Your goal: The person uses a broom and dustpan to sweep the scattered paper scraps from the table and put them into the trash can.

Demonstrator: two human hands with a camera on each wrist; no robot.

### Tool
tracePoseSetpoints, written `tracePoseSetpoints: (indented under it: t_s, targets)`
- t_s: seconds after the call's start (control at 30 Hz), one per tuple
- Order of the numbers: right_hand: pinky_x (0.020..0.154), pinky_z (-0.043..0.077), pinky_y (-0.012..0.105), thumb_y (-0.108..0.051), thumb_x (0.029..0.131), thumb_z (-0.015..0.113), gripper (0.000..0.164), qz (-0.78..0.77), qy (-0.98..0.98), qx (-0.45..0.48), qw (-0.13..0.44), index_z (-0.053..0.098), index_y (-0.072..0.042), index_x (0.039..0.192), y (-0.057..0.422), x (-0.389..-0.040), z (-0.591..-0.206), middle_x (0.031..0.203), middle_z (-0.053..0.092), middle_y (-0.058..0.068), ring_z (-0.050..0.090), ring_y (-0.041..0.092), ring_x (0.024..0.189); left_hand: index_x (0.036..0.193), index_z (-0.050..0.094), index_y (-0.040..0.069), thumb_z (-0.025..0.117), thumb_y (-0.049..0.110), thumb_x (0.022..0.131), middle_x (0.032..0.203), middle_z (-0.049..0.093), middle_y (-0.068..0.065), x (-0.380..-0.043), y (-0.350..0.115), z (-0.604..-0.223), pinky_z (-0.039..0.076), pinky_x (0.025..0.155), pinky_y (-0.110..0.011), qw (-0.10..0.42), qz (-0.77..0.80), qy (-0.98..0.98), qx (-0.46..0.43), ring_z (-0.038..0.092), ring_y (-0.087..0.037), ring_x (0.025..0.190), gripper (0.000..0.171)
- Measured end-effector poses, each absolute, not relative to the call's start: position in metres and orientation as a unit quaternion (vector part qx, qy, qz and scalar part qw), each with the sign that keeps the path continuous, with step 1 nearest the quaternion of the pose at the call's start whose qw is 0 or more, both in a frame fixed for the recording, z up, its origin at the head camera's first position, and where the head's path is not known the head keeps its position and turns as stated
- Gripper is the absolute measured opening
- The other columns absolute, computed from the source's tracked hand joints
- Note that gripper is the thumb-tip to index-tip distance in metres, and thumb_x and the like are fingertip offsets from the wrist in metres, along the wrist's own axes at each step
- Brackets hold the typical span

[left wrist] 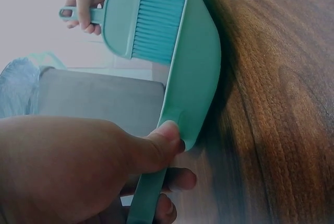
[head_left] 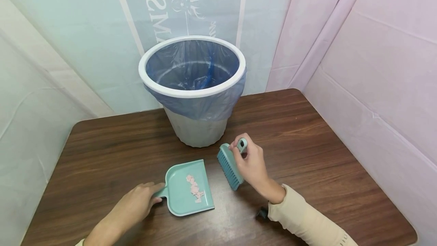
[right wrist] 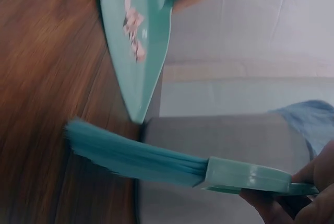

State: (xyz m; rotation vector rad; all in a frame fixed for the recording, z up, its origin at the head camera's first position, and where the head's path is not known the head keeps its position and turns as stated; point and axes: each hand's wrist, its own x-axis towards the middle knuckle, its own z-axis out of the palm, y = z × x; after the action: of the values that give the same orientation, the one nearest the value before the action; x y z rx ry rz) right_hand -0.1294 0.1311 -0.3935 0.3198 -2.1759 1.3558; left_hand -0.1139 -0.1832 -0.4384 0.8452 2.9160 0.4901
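My left hand grips the short handle of a mint-green dustpan, thumb on top in the left wrist view. Pink scraps lie in a loose line on the pan, nearer its open front lip. To the right of that lip, my right hand holds a small hand brush by its looped handle. Teal bristles point down toward the table in the right wrist view, a short way from the lip. The palm side of the right hand is hidden.
A white wastebasket with a blue plastic liner folded over its rim stands behind the dustpan and brush. The brown wooden table has pale cloth walls around it. Beside the right sleeve lies a small dark object.
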Motion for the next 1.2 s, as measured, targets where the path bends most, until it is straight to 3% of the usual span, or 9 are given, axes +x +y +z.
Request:
tracePoseSetpoints:
  t_s: [0.23,0.47,0.73,0.97,1.2]
  targets:
    - [0.053,0.054,0.026,0.02,0.08,0.056,0.017,0.484,-0.818,0.105,0.293,0.05,0.004,0.083,0.15,-0.127,-0.392,0.077,0.064,0.017,0.066,0.029,0.071,0.115,0.065,0.007,0.072,0.016,0.081,0.09,0.063,0.005,-0.113,-0.184,-0.44,0.053,0.075,-0.033,0.03,0.162,0.946,0.278,0.062,-0.014,0.087,0.036]
    - [0.054,0.052,0.019,0.009,0.086,0.058,0.014,0.476,-0.825,0.076,0.294,0.051,-0.003,0.086,0.182,-0.136,-0.423,0.08,0.065,0.007,0.066,0.019,0.074,0.116,0.065,0.008,0.072,0.016,0.081,0.096,0.065,0.003,-0.112,-0.186,-0.442,0.052,0.079,-0.036,0.022,0.163,0.948,0.273,0.063,-0.017,0.092,0.036]
    - [0.055,0.051,0.017,0.003,0.088,0.058,0.013,0.452,-0.836,0.057,0.306,0.05,-0.007,0.087,0.206,-0.134,-0.424,0.081,0.066,0.003,0.065,0.013,0.075,0.115,0.064,0.008,0.071,0.015,0.082,0.099,0.065,0.0,-0.112,-0.186,-0.445,0.052,0.082,-0.037,0.006,0.162,0.945,0.285,0.063,-0.019,0.093,0.035]
    - [0.057,0.049,0.011,0.014,0.084,0.057,0.011,0.425,-0.847,0.042,0.318,0.05,0.005,0.086,0.207,-0.12,-0.395,0.079,0.066,0.016,0.066,0.024,0.072,0.116,0.063,0.007,0.07,0.015,0.084,0.098,0.064,0.001,-0.111,-0.187,-0.448,0.052,0.08,-0.036,0.014,0.17,0.944,0.282,0.062,-0.017,0.091,0.034]
    - [0.058,0.049,0.011,0.015,0.083,0.057,0.012,0.415,-0.852,0.025,0.318,0.05,0.005,0.085,0.21,-0.118,-0.392,0.078,0.067,0.015,0.066,0.025,0.072,0.116,0.064,0.008,0.07,0.016,0.085,0.103,0.066,-0.002,-0.11,-0.189,-0.453,0.052,0.082,-0.038,0.019,0.174,0.949,0.263,0.062,-0.018,0.094,0.033]
